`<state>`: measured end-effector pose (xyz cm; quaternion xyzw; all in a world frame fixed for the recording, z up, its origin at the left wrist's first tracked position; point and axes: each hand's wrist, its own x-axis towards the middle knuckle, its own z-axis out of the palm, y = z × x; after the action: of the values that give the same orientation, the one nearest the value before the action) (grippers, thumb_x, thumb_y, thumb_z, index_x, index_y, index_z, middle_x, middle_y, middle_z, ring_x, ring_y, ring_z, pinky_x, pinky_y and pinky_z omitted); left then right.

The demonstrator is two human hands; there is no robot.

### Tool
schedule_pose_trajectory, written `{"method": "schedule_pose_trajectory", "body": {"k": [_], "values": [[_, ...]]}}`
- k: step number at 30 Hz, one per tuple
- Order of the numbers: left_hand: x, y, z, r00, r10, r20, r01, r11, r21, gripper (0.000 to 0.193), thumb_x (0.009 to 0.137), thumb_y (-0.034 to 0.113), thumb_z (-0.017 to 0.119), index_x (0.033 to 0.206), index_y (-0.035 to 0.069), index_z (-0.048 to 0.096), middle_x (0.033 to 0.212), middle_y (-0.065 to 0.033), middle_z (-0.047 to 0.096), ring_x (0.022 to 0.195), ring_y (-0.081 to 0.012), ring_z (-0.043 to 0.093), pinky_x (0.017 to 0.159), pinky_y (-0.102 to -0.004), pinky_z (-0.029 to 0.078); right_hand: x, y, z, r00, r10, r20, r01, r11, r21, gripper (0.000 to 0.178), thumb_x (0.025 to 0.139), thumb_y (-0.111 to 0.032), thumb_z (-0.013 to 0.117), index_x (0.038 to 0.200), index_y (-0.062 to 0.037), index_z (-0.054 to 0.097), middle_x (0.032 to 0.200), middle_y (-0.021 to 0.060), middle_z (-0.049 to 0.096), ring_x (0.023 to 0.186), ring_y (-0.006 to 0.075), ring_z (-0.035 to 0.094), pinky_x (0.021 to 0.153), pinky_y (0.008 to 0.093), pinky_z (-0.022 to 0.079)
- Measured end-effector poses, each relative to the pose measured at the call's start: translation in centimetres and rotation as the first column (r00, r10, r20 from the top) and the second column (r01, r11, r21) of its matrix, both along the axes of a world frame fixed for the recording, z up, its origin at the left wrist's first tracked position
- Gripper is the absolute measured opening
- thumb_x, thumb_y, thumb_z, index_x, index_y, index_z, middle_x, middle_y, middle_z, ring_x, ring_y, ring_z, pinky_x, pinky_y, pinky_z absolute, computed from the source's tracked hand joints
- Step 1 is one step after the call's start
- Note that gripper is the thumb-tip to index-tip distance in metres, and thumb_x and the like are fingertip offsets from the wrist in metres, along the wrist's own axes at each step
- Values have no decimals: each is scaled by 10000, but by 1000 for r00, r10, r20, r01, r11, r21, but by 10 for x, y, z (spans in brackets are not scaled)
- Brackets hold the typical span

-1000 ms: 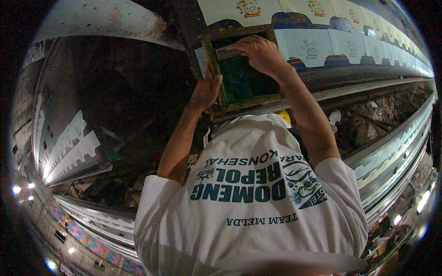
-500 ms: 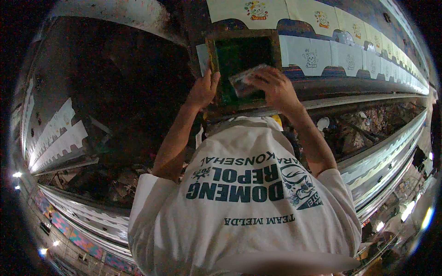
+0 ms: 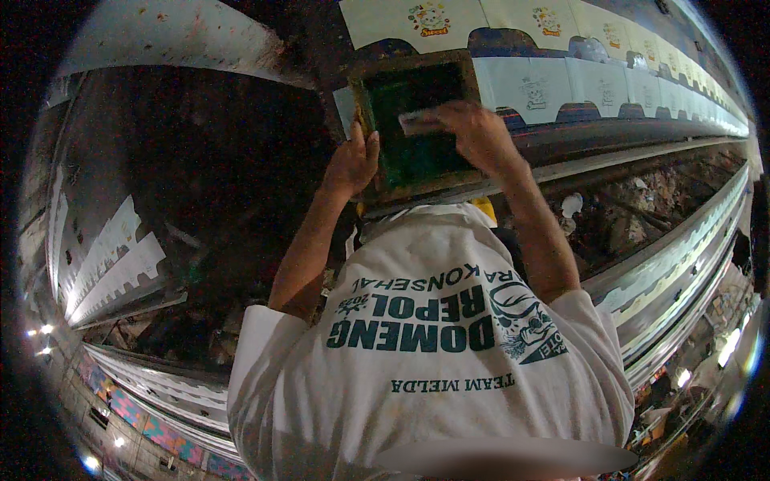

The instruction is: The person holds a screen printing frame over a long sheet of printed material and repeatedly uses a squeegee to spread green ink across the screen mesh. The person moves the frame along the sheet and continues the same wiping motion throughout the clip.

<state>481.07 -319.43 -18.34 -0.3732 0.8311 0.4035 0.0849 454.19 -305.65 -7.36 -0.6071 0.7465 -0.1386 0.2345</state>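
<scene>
The left hand (image 3: 350,164) grips the left side of a wooden frame (image 3: 413,64), its fingers wrapped along the rim. The frame lies at the near edge of a long, dark counter (image 3: 561,144), with a dark green mesh (image 3: 413,167) stretched inside it. Over that mesh the right hand (image 3: 481,135) pinches a flat, pale tool (image 3: 420,122) — both are a little blurred, so where exactly each finger sits I cannot tell. 2 rows of pale pieces run off to the right: the far row (image 3: 417,24) carries small coloured figures, the near row (image 3: 533,86) shows only dark outlines. At lower left, more pale pieces (image 3: 116,244) lie on another surface — well apart from the frame.
</scene>
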Motion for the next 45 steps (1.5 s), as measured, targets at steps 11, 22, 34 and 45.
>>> {"method": "schedule_pose_trajectory", "body": {"k": [11,22,34,45], "values": [[-13,4,25,991,117,-57,-122,989,-87,966,995,459,674,1618,-141,245,1227,-421,691,1132,-567,698,997,-573,582,49,73,-4,997,-13,-71,0,982,-188,577,834,8,686,1370,-202,726,1378,84,714,1306,344,654,1119,485,538],[-32,9,35,973,97,-208,-127,983,-136,928,953,382,722,1604,-102,271,1133,-323,757,1020,-521,746,892,-565,602,7,88,4,998,33,-62,-44,980,-193,497,908,-212,740,1402,-239,689,1358,74,678,1258,336,640,1095,471,539],[-221,96,30,971,97,-220,-116,990,-75,831,917,371,753,1513,-87,399,1230,-359,707,1116,-563,692,963,-590,561,-156,177,-3,990,-31,-141,2,980,-198,541,846,-164,754,1380,-243,716,1383,54,688,1263,326,642,1096,457,548],[-236,102,28,954,144,-265,-152,988,-11,803,904,416,779,1476,-61,479,1313,-287,687,1217,-481,674,1028,-526,532,-183,172,7,999,-5,-39,1,996,-91,562,793,-115,776,1350,-171,723,1314,80,718,1221,315,685,999,435,597]]}}
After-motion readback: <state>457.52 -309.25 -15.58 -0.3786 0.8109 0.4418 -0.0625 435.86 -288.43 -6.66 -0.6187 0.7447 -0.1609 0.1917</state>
